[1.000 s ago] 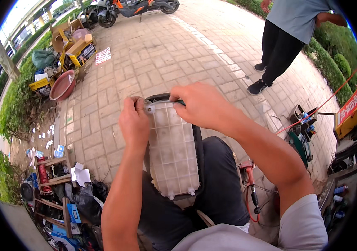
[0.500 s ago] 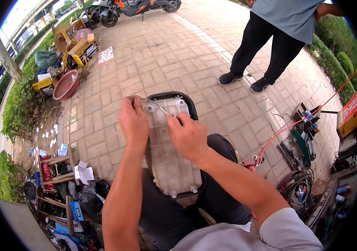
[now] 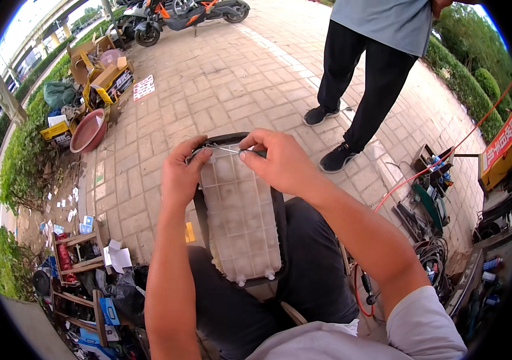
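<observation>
Across my lap lies a long, ribbed, translucent whitish plastic base (image 3: 241,210) set in a black rim (image 3: 280,222); it resembles an upturned scooter seat. At its far left corner my left hand (image 3: 182,171) grips the rim, thumb on top and fingers curled over the edge. In my right hand (image 3: 283,159), at the far right corner, is a thin screwdriver (image 3: 227,149) with a dark green handle mostly hidden by my fingers. Its metal shaft lies nearly flat along the far edge, pointing toward my left thumb. My left fingers hide its tip.
A person (image 3: 364,78) in dark trousers stands ahead on the right. Tools and a red hose (image 3: 412,183) lie to the right. Wooden frames (image 3: 81,264) and clutter are at left, with a reddish basin (image 3: 89,131) and boxes beyond. Scooters (image 3: 190,15) stand far back.
My right hand has moved up and right to the far edge, and the screwdriver has swung flatter. My left hand has shifted slightly left and down. The standing person's feet have moved nearer.
</observation>
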A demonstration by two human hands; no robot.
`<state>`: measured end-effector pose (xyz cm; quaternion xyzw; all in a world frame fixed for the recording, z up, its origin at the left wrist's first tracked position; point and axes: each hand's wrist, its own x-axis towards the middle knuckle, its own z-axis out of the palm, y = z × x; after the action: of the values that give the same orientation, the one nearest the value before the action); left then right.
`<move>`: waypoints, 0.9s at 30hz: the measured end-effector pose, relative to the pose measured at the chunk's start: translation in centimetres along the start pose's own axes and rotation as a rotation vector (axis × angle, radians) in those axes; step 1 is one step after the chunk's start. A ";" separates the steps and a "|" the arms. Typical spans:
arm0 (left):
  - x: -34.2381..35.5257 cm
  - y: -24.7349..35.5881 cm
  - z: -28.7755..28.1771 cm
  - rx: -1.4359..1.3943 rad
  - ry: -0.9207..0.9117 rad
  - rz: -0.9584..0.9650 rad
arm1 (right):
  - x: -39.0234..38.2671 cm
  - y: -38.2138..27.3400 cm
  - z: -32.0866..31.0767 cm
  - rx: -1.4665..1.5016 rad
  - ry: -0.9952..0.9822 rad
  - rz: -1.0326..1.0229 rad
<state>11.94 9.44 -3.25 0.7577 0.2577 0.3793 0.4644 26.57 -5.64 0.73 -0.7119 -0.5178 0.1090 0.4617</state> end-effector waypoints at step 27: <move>0.8 0.1 1.8 0.379 0.280 0.144 | 1.3 -4.0 -2.6 -0.455 -0.178 -0.111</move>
<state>13.89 9.07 -3.44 0.7878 0.3314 0.4575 0.2456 26.24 -5.79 5.60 -0.7556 -0.6059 0.0262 0.2474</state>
